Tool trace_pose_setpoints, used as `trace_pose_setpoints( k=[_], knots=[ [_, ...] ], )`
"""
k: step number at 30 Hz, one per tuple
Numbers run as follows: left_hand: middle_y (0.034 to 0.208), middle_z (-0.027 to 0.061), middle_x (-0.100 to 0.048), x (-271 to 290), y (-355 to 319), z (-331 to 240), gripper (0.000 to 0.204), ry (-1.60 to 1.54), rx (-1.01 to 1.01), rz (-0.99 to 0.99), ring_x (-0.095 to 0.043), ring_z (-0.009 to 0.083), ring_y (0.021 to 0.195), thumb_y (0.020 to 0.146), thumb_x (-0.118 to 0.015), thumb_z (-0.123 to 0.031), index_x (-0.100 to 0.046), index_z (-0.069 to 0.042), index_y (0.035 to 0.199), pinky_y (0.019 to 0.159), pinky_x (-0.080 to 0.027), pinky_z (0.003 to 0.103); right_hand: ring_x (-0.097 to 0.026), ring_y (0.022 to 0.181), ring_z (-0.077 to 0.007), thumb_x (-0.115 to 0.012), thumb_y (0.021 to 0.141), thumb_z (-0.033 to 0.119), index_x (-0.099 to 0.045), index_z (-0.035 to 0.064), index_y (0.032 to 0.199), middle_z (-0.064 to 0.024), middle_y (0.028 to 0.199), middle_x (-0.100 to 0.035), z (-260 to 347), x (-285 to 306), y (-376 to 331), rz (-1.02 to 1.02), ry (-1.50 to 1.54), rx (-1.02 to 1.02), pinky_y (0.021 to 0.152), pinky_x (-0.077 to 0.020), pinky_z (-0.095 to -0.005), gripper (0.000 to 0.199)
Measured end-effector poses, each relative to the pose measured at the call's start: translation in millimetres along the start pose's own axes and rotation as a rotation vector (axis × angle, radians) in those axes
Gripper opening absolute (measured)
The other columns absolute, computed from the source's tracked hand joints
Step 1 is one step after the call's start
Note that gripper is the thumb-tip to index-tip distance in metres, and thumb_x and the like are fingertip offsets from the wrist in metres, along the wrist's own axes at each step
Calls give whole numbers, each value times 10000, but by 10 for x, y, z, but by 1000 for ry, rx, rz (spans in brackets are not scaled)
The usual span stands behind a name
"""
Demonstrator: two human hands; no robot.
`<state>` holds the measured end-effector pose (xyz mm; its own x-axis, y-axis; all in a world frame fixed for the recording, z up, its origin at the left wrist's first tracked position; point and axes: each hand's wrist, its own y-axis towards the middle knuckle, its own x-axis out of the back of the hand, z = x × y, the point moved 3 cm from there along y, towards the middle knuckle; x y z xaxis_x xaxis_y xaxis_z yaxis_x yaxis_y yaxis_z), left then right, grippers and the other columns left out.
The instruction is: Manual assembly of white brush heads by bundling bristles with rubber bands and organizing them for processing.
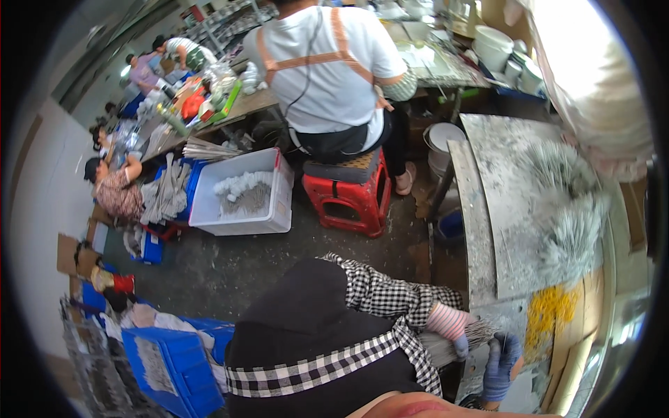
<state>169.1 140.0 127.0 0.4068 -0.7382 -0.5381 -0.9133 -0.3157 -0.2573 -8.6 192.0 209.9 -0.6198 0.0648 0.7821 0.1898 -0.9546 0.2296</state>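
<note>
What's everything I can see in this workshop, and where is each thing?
Thin grey rods: one bundle, held at bottom centre.
Grey rod heaps: two, on workbench, right.
Yellow pieces: one pile, near bench edge.
Red stool: one, centre, a person seated.
White bin: one, left of stool.
Blue crates: several, lower left.
White buckets: several, top right.
Co-workers: several, far left.
Left hand: pink-cuffed glove, gripping bundle.
Right hand: blue glove, at the bundle's tips.

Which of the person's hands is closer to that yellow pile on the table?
The right hand. It is just left of and below the yellow pile, with its gloved fingers at the wire bundle. The left hand is farther left, wrapped around the same bundle.
</note>
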Motion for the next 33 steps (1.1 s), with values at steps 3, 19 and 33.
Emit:
trace_pose_setpoints(
  k=[3, 19, 33],
  knots=[
    [971, 64, -715, -38, -294, -200, 437, -72, -120, -74, -668, 148, 888, 763, -839, -64, -622, 1, 1137, 781, -571, 346, -444, 659, -5, -645, 1010, 316, -612, 73, 1135, 54, 761, -518, -266, -273, -137, -97, 794, -480, 577, -337, -203, 276],
    [879, 100, -711, -212, 436, -988, 586, 662, -546, -503, -691, 233, 821, 634, -853, -258, -648, -16, 1127, 759, -566, 329, -500, 1268, -299, -779, 830, 564, -427, -46, 1444, -182, 1370, -538, -499, -294, -261, -333, 178, -282, 1129, -347, -399, 935],
    [1009, 143, -658, -578, 1279, -473, 601, 858, -849, -572, -629, 360, 995, 505, -875, -306, -691, -84, 1033, 877, -520, 432, -514, 1291, -289, -845, 755, 357, -478, -20, 1416, -181, 1380, -556, -3, -159, 160, 9, 117, -558, 1115, -377, -398, 845]
  ],
)
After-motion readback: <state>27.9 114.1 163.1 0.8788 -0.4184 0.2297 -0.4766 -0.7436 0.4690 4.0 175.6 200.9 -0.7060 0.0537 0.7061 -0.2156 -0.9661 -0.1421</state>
